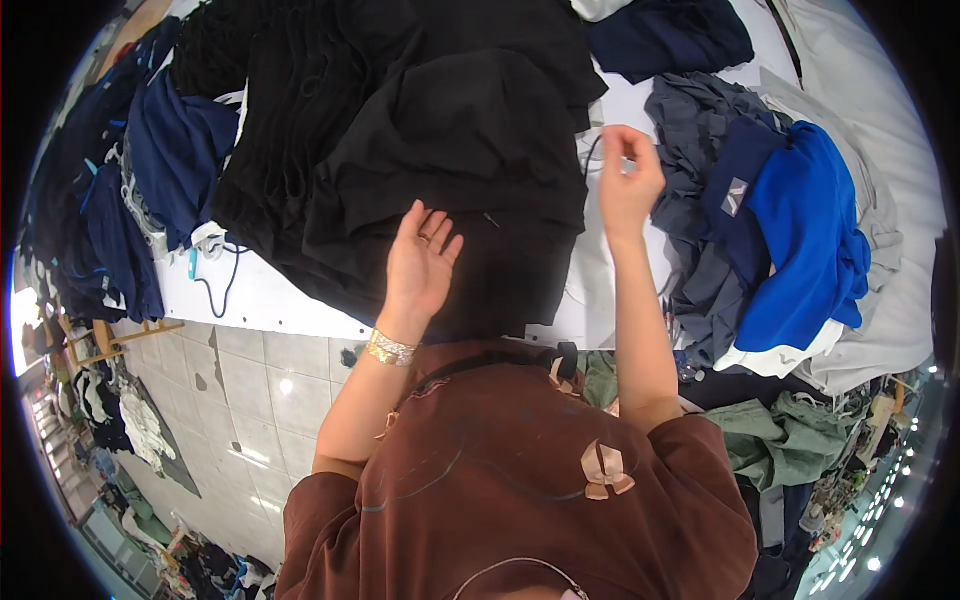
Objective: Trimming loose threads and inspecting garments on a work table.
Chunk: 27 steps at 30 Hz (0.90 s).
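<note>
A black garment (455,130) lies spread over the white table in front of me. Above its near part is my left hand (425,262), palm turned up, fingers apart and slightly bent, holding nothing. My right hand (632,178) is raised beside the garment's right edge, thumb and fingertips pinched together on a thin dark cord (588,158). That cord curves down to the black cloth. A small pale sliver (491,220) shows on the garment to the right of my left fingers; I cannot tell what it is.
Stacked black garments (285,130) lie at the left, with navy clothes (180,150) beyond. On the right are grey cloth (690,180), a bright blue garment (815,230) and a folded navy piece (670,40). A loose cord (215,300) hangs over the table's front edge.
</note>
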Each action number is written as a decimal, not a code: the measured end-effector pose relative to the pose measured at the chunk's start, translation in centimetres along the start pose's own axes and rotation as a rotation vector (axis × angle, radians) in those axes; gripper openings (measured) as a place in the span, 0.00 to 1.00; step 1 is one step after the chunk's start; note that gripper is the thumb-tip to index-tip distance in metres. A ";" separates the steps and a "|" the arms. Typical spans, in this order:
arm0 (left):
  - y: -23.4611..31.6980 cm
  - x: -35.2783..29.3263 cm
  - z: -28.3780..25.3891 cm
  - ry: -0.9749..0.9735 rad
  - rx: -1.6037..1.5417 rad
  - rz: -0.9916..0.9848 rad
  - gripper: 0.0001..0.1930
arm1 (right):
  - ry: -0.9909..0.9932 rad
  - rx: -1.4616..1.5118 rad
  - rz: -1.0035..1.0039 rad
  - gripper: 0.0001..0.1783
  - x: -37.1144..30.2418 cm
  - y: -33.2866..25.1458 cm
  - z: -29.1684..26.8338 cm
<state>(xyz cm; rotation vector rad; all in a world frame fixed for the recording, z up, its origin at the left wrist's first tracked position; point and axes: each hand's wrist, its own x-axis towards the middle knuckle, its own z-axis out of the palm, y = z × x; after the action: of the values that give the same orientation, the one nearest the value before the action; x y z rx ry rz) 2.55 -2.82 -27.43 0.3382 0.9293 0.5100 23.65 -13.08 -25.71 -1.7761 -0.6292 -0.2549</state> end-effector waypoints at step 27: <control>23.1 -6.6 13.9 -0.390 1.900 1.695 0.26 | -0.497 -0.129 -0.026 0.22 23.8 -11.6 -3.0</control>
<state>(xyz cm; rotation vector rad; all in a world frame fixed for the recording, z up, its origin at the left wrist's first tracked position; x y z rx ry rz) 4.55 11.89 -4.01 2.9522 0.2142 0.8246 37.60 -7.06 -3.84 -1.9711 -1.0061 0.1408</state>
